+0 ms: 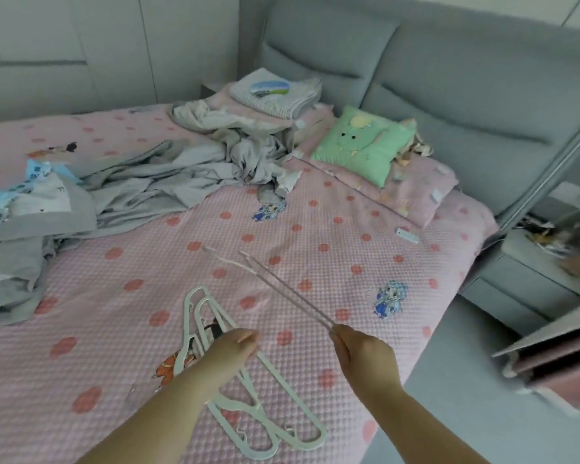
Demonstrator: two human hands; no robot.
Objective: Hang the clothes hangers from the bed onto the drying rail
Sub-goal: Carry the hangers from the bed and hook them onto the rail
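Clothes hangers, white: a bundle of white hangers (235,406) lies on the bed (148,262), near its front edge, overlapping one another, hooks towards the lower right.
Clothes hangers, pink: thin pink hangers (288,291) are raised off the bedspread and slant up and left from the right hand. Their far ends are over the middle of the bed.
Left hand: the left hand (231,349) is over the white bundle, its fingers (248,339) curled round an arm of it.
Right hand: the right hand (365,356) is just right of the left, apart from it. Its fingers (340,336) are pressed together, pinching the near end of the pink hangers.
Bed, far side: a crumpled grey clothes heap (181,172) spreads from the left edge to the middle.
Bed, head end: a green pillow (359,145) sits on a pink one against the grey headboard (449,78), with a folded blanket (275,92) to its left.
Bed, right: a small white object (407,235) lies near the pillows, too small to identify.
Beside bed: a grey nightstand (533,262) with blurred clutter on top.
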